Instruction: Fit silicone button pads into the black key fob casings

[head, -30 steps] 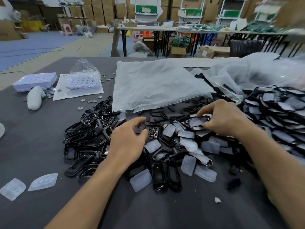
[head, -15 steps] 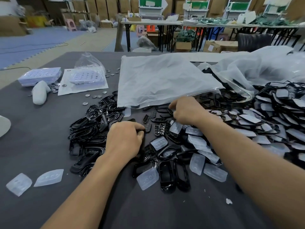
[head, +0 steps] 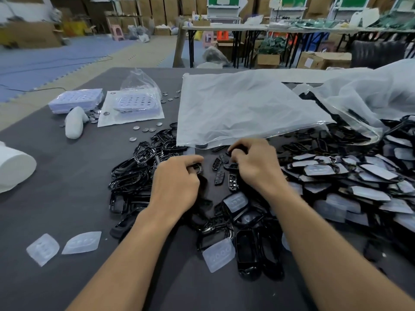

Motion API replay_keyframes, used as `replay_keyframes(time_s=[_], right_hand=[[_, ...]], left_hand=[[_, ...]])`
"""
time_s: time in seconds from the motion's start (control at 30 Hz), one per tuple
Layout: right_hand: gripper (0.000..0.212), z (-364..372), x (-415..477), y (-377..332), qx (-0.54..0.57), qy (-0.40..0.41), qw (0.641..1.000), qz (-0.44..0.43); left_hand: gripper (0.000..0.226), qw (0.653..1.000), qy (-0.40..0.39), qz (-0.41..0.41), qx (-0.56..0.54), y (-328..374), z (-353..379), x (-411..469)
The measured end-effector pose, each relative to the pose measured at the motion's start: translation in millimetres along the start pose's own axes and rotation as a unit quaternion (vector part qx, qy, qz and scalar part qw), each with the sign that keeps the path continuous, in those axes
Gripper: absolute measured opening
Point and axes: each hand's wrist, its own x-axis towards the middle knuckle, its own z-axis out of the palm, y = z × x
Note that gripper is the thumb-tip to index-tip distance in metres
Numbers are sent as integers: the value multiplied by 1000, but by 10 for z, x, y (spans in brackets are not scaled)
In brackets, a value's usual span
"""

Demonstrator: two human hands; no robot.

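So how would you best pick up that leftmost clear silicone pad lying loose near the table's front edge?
Probably from straight above, pinching two opposite edges. The leftmost silicone pad lies flat on the table, apart from its neighbour pad, with bare surface round it. It looks thin, so a sideways reach would find little to catch.

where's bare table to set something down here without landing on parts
Widest bare table lies left, bordered by the white roll, the black casings and two loose pads. A smaller patch sits at the near edge between the forearms. Crowded: the casings in the middle, the heap on the right and the plastic bag behind.
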Motion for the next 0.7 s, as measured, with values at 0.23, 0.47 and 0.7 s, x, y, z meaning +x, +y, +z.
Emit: replay_keyframes(time_s=[0.23,0.47,0.7], right_hand=[[17,154,-484,65,135,21,990,28],[21,172,-510,63,169,-12,985,14],[18,200,-474,69,245,3,969,31]], left_hand=[[73,992,50,-93,67,-113,-156,320],[29,987,-69,-77,122,-258,-230,427],[38,996,81,13,20,-182,-255,265]])
